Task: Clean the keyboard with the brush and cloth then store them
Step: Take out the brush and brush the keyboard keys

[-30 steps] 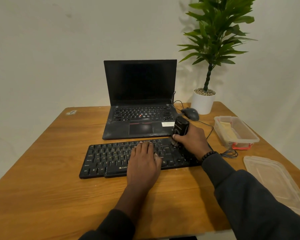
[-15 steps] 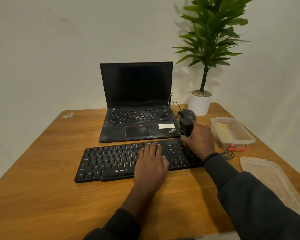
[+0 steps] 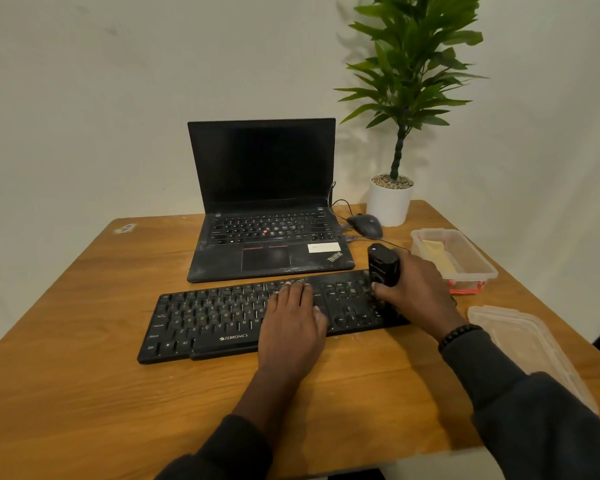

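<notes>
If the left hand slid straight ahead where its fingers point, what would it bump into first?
Probably the laptop. The left hand lies flat on the black keyboard, fingers aimed away from the person. Past the keyboard's far edge there is a thin strip of bare table, then the laptop's front edge, though depth is hard to judge.

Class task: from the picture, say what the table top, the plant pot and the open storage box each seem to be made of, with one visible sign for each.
Table top: wood or wood-look laminate, with grain lines and a low sheen.
Plant pot: smooth matte white, probably ceramic or plastic.
Storage box: clear plastic; its contents show through the thin walls.
</notes>
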The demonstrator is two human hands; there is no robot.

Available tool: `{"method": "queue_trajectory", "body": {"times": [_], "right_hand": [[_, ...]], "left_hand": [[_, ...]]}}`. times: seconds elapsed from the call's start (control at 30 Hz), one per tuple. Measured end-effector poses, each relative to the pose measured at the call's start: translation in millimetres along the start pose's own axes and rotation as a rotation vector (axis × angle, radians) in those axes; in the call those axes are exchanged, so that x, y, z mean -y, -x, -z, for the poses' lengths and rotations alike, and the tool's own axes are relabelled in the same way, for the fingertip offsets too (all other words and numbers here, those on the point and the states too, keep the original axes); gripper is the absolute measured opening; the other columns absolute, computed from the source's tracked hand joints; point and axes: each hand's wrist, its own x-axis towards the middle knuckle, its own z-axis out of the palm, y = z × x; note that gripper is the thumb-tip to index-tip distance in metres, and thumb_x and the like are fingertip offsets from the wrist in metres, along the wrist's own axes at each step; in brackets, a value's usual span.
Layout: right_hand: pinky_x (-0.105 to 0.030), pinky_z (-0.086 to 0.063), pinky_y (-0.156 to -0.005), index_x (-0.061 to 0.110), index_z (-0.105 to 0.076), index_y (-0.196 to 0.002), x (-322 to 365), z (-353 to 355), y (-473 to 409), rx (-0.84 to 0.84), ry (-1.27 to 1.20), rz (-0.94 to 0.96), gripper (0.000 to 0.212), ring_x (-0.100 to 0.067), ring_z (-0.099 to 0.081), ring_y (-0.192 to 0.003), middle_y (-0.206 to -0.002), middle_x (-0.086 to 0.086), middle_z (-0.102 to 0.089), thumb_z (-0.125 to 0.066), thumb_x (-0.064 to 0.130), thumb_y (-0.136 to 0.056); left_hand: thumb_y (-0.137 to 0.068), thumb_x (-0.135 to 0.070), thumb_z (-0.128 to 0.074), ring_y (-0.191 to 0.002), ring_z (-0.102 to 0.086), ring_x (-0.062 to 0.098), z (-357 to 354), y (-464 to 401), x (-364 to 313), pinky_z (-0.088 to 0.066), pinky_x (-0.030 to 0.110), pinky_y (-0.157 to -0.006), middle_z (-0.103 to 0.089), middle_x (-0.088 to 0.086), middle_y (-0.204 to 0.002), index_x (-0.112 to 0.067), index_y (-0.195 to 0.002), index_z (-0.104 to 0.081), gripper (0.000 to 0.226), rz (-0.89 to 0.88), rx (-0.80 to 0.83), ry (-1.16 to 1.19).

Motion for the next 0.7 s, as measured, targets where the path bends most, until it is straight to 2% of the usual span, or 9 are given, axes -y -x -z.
{"method": "queue_trajectory", "body": {"times": [0.13, 0.17, 0.23, 0.27, 0.33, 0.4, 0.53, 0.6, 0.7], "right_hand": [[-0.023, -0.048, -0.074, 0.024, -0.055, -0.116, -3.5, -3.4, 6.5, 0.119, -0.207, -0.055, 0.046, -0.01, -0.058, -0.093, -0.101, 0.01, -0.062, -0.078, 0.033, -0.078], [-0.026, -0.05, -0.075, 0.021, -0.055, -0.118, -5.7, -4.5, 5.5, 0.085, -0.12, -0.057, 0.047, -0.013, -0.059, -0.094, -0.104, 0.006, -0.063, -0.077, 0.033, -0.079], [-0.036, -0.053, -0.074, 0.018, -0.053, -0.119, -7.5, -4.6, -4.1, -0.09, 0.154, -0.059, 0.046, -0.023, -0.061, -0.093, -0.107, -0.003, -0.063, -0.074, 0.032, -0.081], [-0.038, -0.053, -0.072, 0.018, -0.052, -0.117, -6.2, -4.2, -9.7, -0.143, 0.204, -0.071, 0.045, -0.026, -0.061, -0.092, -0.106, -0.006, -0.062, -0.073, 0.033, -0.081], [-0.032, -0.05, -0.069, 0.019, -0.055, -0.115, 3.0, -8.2, -20.9, -0.151, 0.1, -0.102, 0.043, -0.023, -0.062, -0.09, -0.104, -0.005, -0.065, -0.075, 0.034, -0.079], [-0.025, -0.046, -0.066, 0.019, -0.06, -0.113, 20.0, -20.4, -28.0, -0.096, -0.064, -0.105, 0.042, -0.015, -0.061, -0.09, -0.104, 0.001, -0.068, -0.077, 0.035, -0.078], [-0.021, -0.047, -0.076, 0.017, -0.062, -0.119, 52.3, -50.3, -32.9, 0.056, -0.308, -0.075, 0.05, -0.013, -0.064, -0.1, -0.112, 0.001, -0.069, -0.079, 0.035, -0.076], [-0.021, -0.048, -0.078, 0.016, -0.061, -0.12, 50.7, -52.8, -37.7, 0.08, -0.303, -0.086, 0.052, -0.014, -0.063, -0.102, -0.115, -0.001, -0.068, -0.08, 0.035, -0.075], [-0.016, -0.041, -0.066, 0.015, -0.062, -0.117, 29.8, -36.8, -45.9, 0.128, -0.241, -0.11, 0.05, -0.011, -0.06, -0.091, -0.111, -0.001, -0.069, -0.08, 0.035, -0.075]], "left_hand": [[-0.097, -0.035, -0.024, -0.128, -0.045, 0.018, 0.5, 0.5, 0.1, -0.034, 0.038, -0.111, -0.053, 0.005, -0.137, -0.012, -0.135, -0.051, 0.052, 0.0, 0.011, 0.002], [-0.097, -0.036, -0.023, -0.129, -0.044, 0.018, 0.5, 0.7, -0.1, -0.032, 0.037, -0.112, -0.052, 0.005, -0.138, -0.013, -0.136, -0.05, 0.053, -0.001, 0.016, 0.001], [-0.097, -0.036, -0.022, -0.13, -0.044, 0.018, 0.9, 1.1, -0.4, -0.032, 0.037, -0.112, -0.052, 0.005, -0.139, -0.013, -0.137, -0.049, 0.054, 0.0, 0.021, 0.001], [-0.097, -0.036, -0.023, -0.13, -0.045, 0.019, 1.2, 1.5, -0.6, -0.032, 0.038, -0.112, -0.052, 0.005, -0.138, -0.012, -0.137, -0.05, 0.053, 0.0, 0.021, 0.002], [-0.097, -0.035, -0.025, -0.128, -0.047, 0.019, 1.9, 1.5, -0.6, -0.035, 0.039, -0.111, -0.054, 0.006, -0.136, -0.011, -0.134, -0.052, 0.052, 0.003, 0.014, 0.007], [-0.097, -0.034, -0.026, -0.126, -0.048, 0.019, 1.7, 0.7, -0.7, -0.036, 0.039, -0.109, -0.055, 0.005, -0.134, -0.011, -0.133, -0.053, 0.05, 0.005, 0.012, 0.011], [-0.097, -0.035, -0.026, -0.127, -0.047, 0.019, -0.7, -0.5, 1.0, -0.035, 0.038, -0.109, -0.054, 0.006, -0.136, -0.012, -0.134, -0.052, 0.051, 0.006, 0.015, 0.013], [-0.097, -0.035, -0.026, -0.127, -0.047, 0.019, -0.7, -0.3, 0.9, -0.036, 0.038, -0.109, -0.054, 0.006, -0.136, -0.012, -0.134, -0.052, 0.051, 0.008, 0.016, 0.002], [-0.097, -0.036, -0.023, -0.13, -0.045, 0.019, 0.6, 0.0, 0.4, -0.033, 0.038, -0.111, -0.053, 0.005, -0.138, -0.012, -0.137, -0.051, 0.054, 0.01, 0.027, 0.008]]}}
